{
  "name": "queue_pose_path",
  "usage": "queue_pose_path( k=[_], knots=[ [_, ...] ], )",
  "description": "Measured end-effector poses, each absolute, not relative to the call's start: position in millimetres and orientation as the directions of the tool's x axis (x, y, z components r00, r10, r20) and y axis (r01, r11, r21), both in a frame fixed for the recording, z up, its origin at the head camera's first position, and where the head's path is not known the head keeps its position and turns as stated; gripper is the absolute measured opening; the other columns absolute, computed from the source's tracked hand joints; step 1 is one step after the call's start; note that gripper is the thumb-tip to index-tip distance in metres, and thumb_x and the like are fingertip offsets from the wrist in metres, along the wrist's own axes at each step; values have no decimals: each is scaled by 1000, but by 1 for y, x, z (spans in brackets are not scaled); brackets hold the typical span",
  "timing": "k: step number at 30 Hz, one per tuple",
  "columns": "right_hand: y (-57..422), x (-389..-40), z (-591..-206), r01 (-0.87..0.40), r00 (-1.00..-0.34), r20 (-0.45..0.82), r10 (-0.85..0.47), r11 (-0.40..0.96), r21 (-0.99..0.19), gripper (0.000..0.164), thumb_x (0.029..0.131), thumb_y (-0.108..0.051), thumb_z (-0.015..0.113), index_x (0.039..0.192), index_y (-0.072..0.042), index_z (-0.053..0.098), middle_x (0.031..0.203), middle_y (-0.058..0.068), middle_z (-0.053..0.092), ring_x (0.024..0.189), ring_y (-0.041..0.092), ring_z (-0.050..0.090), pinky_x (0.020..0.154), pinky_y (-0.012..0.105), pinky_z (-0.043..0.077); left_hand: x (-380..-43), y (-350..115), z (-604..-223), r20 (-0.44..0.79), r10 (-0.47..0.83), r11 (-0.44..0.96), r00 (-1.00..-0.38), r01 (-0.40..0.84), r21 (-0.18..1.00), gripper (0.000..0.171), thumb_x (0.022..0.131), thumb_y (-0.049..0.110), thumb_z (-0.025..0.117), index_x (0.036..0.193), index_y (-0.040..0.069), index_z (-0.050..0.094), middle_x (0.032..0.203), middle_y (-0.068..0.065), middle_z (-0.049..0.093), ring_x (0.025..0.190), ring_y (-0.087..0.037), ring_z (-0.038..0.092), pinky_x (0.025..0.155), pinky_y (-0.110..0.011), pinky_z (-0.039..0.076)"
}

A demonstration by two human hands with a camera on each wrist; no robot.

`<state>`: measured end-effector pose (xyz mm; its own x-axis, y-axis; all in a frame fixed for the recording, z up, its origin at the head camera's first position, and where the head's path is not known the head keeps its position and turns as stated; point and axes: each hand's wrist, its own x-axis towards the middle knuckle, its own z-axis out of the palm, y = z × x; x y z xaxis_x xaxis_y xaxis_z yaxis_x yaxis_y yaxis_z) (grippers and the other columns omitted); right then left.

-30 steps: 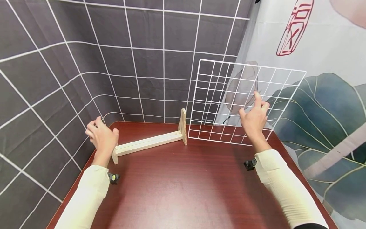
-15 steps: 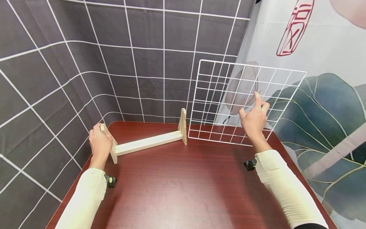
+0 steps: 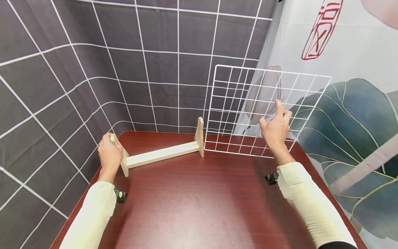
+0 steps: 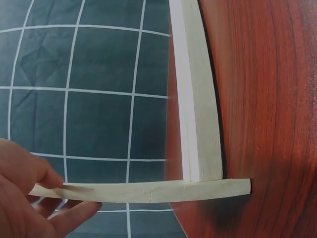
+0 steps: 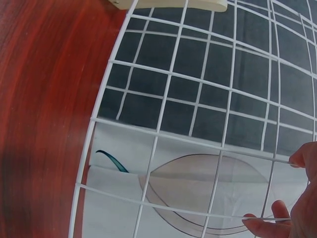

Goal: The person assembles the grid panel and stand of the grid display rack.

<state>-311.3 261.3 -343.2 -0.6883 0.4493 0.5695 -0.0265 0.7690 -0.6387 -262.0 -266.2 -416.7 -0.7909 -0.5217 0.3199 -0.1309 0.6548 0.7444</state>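
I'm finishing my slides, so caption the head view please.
Left fingers grip a wooden stand by one end; right fingers hold a white wire grid beside it.

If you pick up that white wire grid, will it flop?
Probably not: the white wire grid's crisscrossed wires look stiff. It's likely light for its size, being mostly gaps. It might tip if the right hand let go, because it's thin and tilted up.

12 o'clock: you can pass over the near tabletop (image 3: 186, 200) | 11 o'clock: wooden stand (image 3: 163, 154) bars you | 1 o'clock: wire grid (image 3: 256, 100), nearly meeting it, blocks you
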Motion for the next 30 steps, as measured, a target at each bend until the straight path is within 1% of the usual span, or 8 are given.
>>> queue_pose_path(
  k=[6,11,30],
  knots=[
    [259,-312,-344,-40,-692,573,439,770,-637,77,84,-19,68,153,-33,38,134,23,44,83,57,55,78,64,45,-265,-265,-418,315,-500,668,-807,-127,733,55,85,-2,52,140,-1,46,129,-34,55,126,-54,50,110,-62,39],
    [258,-313,-346,-47,-688,581,435,772,-634,76,84,-19,69,152,-33,39,133,23,44,83,58,55,79,64,45,-269,-264,-419,319,-474,683,-821,-114,721,56,86,-1,51,142,0,45,130,-34,54,126,-55,51,109,-62,40],
    [253,-315,-348,-69,-691,588,421,771,-633,77,83,-18,71,152,-32,40,134,24,44,82,57,55,78,64,45,-287,-251,-421,333,-436,692,-836,-76,717,56,85,-1,51,140,0,46,127,-34,56,121,-55,53,105,-62,43]
  ],
)
